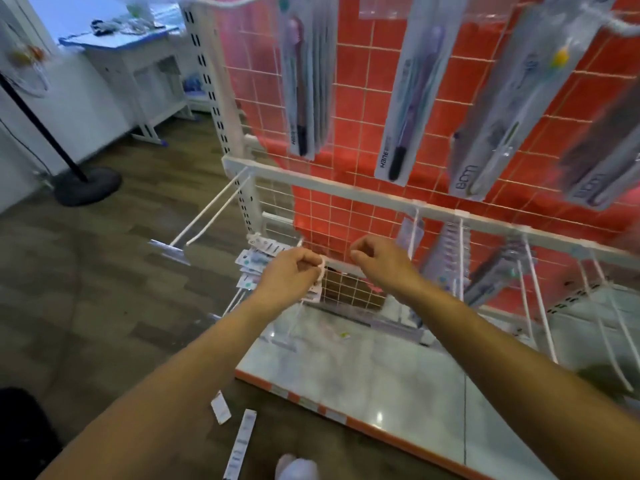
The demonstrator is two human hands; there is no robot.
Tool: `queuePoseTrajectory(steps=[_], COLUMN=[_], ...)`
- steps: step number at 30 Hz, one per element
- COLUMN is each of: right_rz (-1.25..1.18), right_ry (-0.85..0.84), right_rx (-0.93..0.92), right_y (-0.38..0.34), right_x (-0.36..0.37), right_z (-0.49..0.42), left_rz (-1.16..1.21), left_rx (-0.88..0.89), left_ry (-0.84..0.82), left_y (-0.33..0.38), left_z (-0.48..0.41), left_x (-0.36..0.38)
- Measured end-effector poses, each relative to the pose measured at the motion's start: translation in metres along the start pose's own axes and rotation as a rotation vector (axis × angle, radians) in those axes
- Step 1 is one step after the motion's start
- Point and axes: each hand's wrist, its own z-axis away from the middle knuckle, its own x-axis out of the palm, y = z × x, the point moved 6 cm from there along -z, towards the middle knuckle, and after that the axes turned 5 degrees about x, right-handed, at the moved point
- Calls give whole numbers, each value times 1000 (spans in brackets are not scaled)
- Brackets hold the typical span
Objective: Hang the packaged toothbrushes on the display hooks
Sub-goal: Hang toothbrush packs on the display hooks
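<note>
My left hand (289, 271) is closed around a fanned bunch of packaged toothbrushes (254, 263) at the low left part of the white wire grid (349, 289). A small white piece shows at its fingertips; whether it is a hook tip or packaging is unclear. My right hand (379, 259) hovers just to the right, fingers curled with thumb and forefinger pinched, and nothing is visible in it. Below the left hand a white display hook (294, 323) slopes toward me. More packaged toothbrushes hang on the upper row (410, 98) and on the lower right hooks (498, 271).
An empty double-wire hook (207, 209) juts out at the rack's left end. The glossy base shelf (363, 372) with an orange edge lies under my arms. Two packages (240, 445) lie on the wooden floor. A black stand base (86, 185) and a white table (138, 67) are at left.
</note>
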Motion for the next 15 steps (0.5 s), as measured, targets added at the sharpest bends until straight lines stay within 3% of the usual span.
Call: queuePoseTrajectory(steps=[9,15], right_rz=[212,407], right_ry=[-184,-267], right_rx=[104,73], right_y=[-12,-7], right_x=[93,145], right_z=[-52,-79], left_rz=[-237,-307], left_rx=[-139,-200], left_ry=[-95,-107], left_y=[-87,-132], left_z=[-38,-48], left_x=[-48,-54])
